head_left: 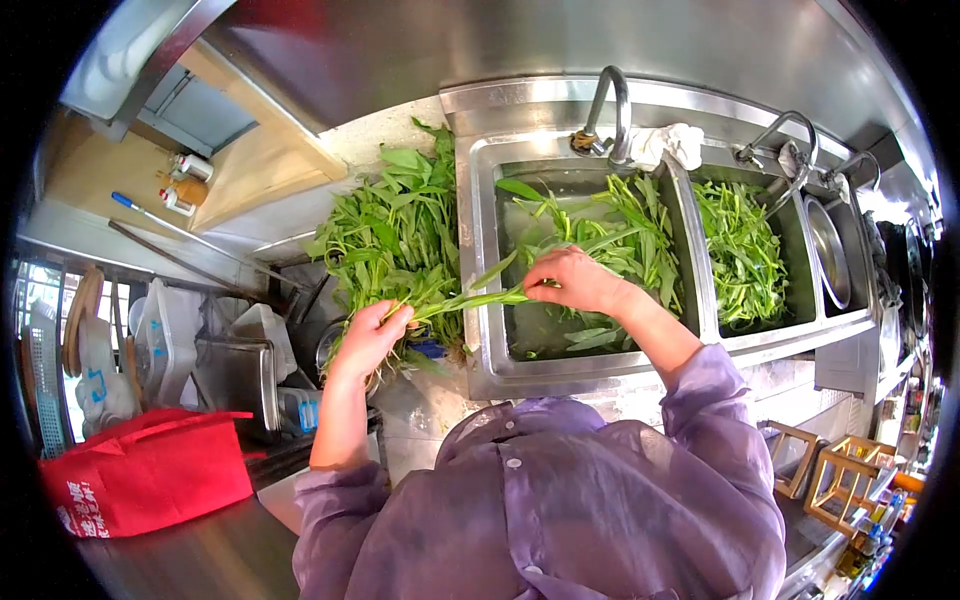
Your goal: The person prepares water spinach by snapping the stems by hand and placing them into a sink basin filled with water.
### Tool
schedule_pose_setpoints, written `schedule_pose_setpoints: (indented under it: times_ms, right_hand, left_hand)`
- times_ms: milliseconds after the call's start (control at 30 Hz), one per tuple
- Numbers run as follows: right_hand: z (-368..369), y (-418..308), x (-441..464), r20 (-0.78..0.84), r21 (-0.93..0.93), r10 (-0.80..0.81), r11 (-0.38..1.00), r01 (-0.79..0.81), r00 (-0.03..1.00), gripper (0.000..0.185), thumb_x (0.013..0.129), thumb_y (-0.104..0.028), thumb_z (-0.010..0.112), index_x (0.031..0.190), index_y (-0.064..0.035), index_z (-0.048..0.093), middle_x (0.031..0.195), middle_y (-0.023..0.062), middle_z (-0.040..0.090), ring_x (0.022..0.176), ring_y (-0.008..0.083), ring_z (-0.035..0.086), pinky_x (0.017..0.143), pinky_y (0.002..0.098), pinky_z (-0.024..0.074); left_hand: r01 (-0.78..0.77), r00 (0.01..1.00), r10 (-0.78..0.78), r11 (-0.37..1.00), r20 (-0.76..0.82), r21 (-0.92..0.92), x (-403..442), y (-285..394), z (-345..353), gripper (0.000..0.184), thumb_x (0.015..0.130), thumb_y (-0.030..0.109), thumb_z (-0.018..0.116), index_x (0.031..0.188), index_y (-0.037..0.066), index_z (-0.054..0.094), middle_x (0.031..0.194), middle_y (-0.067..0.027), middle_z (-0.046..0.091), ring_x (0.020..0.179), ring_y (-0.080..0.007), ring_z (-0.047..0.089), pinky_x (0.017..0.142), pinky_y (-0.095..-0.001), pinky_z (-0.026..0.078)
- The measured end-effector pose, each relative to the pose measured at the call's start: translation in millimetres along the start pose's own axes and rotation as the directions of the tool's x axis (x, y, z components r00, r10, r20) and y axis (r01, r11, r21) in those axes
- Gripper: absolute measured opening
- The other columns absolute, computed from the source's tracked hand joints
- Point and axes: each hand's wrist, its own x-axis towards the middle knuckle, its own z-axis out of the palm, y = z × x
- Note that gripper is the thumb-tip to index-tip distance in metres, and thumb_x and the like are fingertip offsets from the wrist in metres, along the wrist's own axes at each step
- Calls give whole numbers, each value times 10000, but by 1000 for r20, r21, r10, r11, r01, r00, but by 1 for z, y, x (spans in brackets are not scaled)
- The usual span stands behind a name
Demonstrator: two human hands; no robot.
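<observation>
My left hand (372,338) is closed around the stem end of some leafy greens, which look like water spinach (470,300). The stems stretch sideways to my right hand (572,280), whose fingers pinch them over the left sink basin (485,250). Beside my left hand rises a large heap of the same greens (395,225), left of the sink. Below my right hand, loose leafy pieces (640,235) lie in water in the left basin. More cut greens (740,250) fill the middle basin.
A curved faucet (622,110) stands behind the left basin, with a white cloth (668,145) near it. The right basin holds a metal bowl (828,250). At left are a red bag (150,470), plastic containers (165,340) and a blue-handled pole (175,228). Wooden-framed stools (845,480) stand at right.
</observation>
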Motion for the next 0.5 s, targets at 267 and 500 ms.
schedule_pose_setpoints:
  times_ms: [267,500]
  right_hand:
    - [36,35,-13,-174,-49,156,985,-167,972,151,790,-171,483,792,-64,590,790,132,578,783,299,557,700,387,433]
    - [45,48,-19,-305,571,397,804,-167,866,112,793,-118,508,835,-25,554,762,135,573,737,283,569,655,349,451]
  left_hand:
    - [-158,987,156,982,26,99,11,12,34,213,829,232,534,780,30,583,599,37,470,542,-44,390,488,-191,316]
    - [-84,996,83,995,10,53,14,7,50,230,821,251,540,766,33,587,589,19,475,546,-71,404,511,-216,339]
